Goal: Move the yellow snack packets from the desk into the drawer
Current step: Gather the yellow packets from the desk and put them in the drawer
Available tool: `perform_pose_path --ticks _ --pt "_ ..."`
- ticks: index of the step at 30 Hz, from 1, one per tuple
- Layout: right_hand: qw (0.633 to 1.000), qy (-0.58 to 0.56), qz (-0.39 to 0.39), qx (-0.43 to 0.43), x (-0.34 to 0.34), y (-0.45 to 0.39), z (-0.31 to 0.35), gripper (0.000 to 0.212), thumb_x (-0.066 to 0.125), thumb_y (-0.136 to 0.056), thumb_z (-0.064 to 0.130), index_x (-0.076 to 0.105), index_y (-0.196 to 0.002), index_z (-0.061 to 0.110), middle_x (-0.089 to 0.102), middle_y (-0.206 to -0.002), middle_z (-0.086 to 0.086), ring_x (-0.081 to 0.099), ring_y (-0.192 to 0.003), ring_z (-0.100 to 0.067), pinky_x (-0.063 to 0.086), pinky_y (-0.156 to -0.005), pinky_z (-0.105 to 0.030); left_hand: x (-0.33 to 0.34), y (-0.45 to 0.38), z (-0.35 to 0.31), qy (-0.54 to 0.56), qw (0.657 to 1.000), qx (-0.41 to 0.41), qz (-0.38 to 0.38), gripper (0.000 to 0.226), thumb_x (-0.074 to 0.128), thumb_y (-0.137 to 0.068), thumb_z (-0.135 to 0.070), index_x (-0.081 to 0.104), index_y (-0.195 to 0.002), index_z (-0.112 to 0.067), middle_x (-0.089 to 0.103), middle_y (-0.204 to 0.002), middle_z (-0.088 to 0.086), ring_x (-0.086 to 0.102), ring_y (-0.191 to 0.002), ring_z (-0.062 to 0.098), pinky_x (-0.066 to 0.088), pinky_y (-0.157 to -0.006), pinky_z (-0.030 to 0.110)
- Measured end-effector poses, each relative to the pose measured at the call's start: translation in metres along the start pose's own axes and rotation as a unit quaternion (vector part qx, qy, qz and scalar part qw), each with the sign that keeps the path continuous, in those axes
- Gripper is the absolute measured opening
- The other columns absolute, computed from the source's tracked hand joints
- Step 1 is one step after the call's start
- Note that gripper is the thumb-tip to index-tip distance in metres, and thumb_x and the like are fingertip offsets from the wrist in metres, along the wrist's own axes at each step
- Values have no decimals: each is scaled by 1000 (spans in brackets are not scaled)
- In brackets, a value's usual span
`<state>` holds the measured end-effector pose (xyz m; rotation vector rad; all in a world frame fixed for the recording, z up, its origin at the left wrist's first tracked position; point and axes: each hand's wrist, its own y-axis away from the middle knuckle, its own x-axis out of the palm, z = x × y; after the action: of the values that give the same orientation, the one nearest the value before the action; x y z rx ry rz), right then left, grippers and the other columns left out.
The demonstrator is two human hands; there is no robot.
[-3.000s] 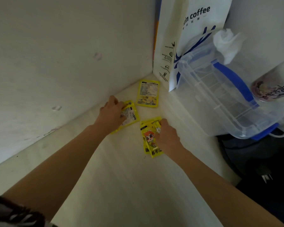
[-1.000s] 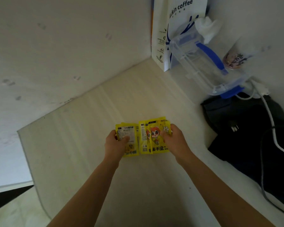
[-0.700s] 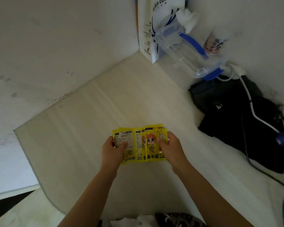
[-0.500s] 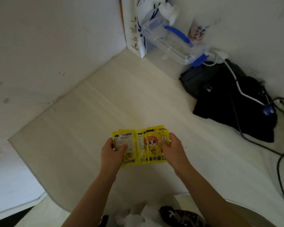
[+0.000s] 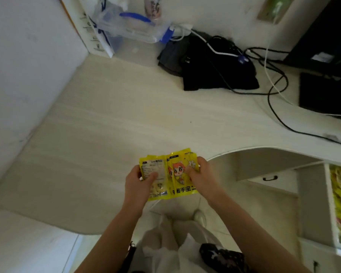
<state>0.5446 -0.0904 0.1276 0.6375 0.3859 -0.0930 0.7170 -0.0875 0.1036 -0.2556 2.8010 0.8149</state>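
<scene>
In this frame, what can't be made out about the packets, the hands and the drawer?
- Yellow snack packets: the count; they overlap and both hands cover them (head view).
- Left hand and right hand: fingers behind the packets are hidden, so the full grip is unseen.
- Open white drawer: cut off by the right edge; its contents are blurred.
</scene>
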Motion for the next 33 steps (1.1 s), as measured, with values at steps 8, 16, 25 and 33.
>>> perform_pose_path --ticks 8,16,25,33 --pt "991 -51 -113 43 -56 62 -77 19 54 -89 18 62 -106 20 71 -97 -4 68 -92 -27 56 -83 -46 57 55 5 -96 987 67 112 14 69 -82 -9 65 -95 -14 69 -87 -1 65 -77 11 47 -62 23" --pt "970 -127 -193 79 -116 147 -173 14 55 -90 16 60 -102 17 70 -95 -4 67 -88 -25 57 -79 -43 126 150 32 -126 968 79 203 19 69 -84 -10 62 -99 -19 69 -90 -7 67 -81 10 52 -68 28" --pt "938 -199 -262 106 -189 253 -299 7 55 -92 16 59 -98 16 65 -87 1 61 -81 -20 52 -74 -34 215 279 94 -147 951 80 259 18 70 -81 -8 64 -91 -22 72 -87 -5 69 -79 15 53 -68 29" --pt "903 -252 -313 154 -240 309 -372 8 56 -91 17 58 -95 11 64 -83 -1 59 -73 -17 50 -64 -30 283 351 125 -190 925 70 320 16 70 -81 -11 65 -90 -23 73 -89 -3 71 -83 19 59 -76 40"
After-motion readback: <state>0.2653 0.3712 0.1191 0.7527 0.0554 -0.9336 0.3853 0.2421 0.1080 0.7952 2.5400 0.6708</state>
